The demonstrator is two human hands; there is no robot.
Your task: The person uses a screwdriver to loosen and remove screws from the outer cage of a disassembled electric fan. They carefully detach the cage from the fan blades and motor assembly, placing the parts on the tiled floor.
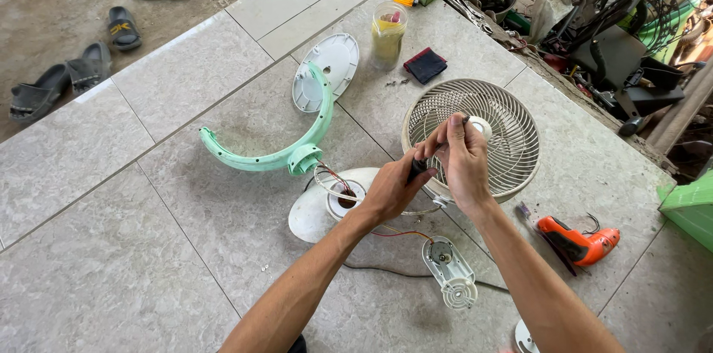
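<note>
Beige fan grille (pixel 512 126), one; left hand (pixel 390 191) grips one black-handled screwdriver (pixel 418 168), right hand (pixel 462 160) pinches its shaft.

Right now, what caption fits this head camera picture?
Two hands, left hand and right hand, work a screwdriver over a fan grille.

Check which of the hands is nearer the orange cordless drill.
Right. The right hand is over the fan grille, up-left of the orange cordless drill. The left hand is farther left, beside the white fan base.
</note>
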